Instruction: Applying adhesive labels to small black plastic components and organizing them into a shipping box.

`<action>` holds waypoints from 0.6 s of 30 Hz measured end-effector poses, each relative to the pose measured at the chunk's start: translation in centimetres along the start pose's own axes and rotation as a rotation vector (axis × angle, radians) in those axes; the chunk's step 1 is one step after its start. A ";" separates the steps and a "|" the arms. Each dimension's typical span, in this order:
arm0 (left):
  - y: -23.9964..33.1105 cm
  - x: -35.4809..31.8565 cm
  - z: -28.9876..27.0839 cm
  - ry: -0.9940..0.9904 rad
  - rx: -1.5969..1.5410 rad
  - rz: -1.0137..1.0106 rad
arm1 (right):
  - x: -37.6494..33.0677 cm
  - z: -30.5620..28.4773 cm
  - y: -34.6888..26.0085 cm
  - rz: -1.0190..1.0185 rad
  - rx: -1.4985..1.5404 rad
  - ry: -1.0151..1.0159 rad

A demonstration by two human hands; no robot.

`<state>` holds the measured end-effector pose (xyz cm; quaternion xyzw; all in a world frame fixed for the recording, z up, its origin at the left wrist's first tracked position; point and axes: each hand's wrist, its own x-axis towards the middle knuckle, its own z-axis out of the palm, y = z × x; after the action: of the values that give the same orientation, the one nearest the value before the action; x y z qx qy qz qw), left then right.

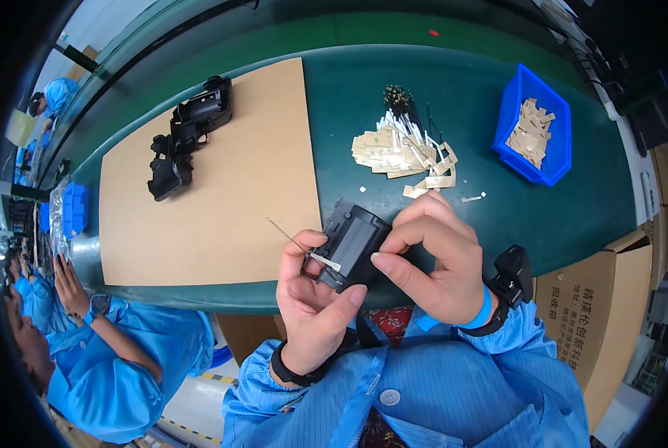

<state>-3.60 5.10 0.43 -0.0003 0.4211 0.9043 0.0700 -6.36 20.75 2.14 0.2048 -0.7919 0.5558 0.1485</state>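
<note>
A black plastic housing (355, 237) is tilted in my left hand (313, 284), with the fingers and thumb wrapped around its left and lower edges. Across its lower left side lies a thin wire with a flat white strip (326, 262); the wire's free end sticks out to the upper left. My right hand (437, 250) is at the housing's right edge, thumb and index finger pinched together. Whatever is between those fingertips is too small to make out. Beyond the hands is a pile of thin black wires (401, 104) with white strips and tan backing tabs (390, 153).
More black housings (203, 110) rest on a tan cardboard sheet (222, 216) to the left. A blue bin (558, 153) at the right holds tan paper pieces. Below the table's right edge stands a cardboard box (573, 299). A co-worker in blue (117, 366) sits at the left.
</note>
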 end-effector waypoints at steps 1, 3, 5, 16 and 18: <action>0.1 0.0 0.1 0.010 0.010 -0.006 | 0.1 0.0 0.0 0.003 -0.004 0.003; 0.1 0.0 -0.1 0.003 0.009 -0.001 | 0.1 0.1 0.0 0.006 -0.007 0.007; 0.1 0.0 -0.1 -0.006 0.007 0.003 | 0.2 0.0 0.0 0.007 -0.016 0.000; 0.1 -0.1 -0.1 0.005 -0.026 0.007 | 0.1 0.3 0.0 -0.004 -0.037 0.018; 0.1 0.0 -0.1 0.001 -0.017 0.020 | 0.0 0.4 0.6 -0.035 -0.085 0.000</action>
<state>-3.58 5.01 0.45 0.0029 0.4135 0.9085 0.0610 -6.63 20.62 1.46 0.2123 -0.8109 0.5191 0.1669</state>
